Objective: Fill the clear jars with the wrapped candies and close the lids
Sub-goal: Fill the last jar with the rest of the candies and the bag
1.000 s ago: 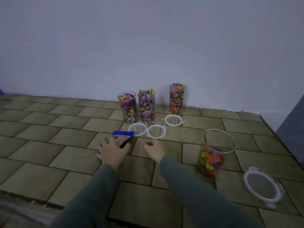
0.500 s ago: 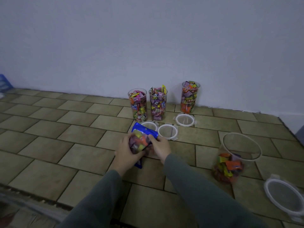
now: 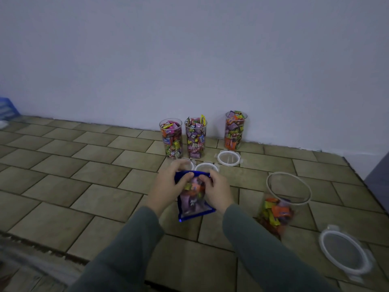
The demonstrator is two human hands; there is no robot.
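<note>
A blue-edged clear bag of wrapped candies [image 3: 192, 200] hangs above the tiled floor, held at its top by both hands. My left hand [image 3: 168, 186] pinches the bag's left top corner and my right hand [image 3: 217, 191] pinches the right one. Three tall clear jars [image 3: 171, 140] [image 3: 195, 137] [image 3: 235, 130] full of candies stand by the wall without lids. A wide clear jar [image 3: 282, 200] at the right has candies in its lower part only. Small lids [image 3: 229, 158] [image 3: 207, 166] lie on the floor, a third half hidden behind my left hand. A large lid [image 3: 345, 250] lies at the lower right.
The floor [image 3: 84, 175] is brown tile and a pale wall [image 3: 189, 60] runs behind the jars. A blue object [image 3: 6, 107] shows at the far left edge. A dark surface [image 3: 379, 173] stands at the right edge.
My left hand lifted the blue bag off the floor, and my right hand joined it at the bag's top. The bag now hangs upright between both hands.
</note>
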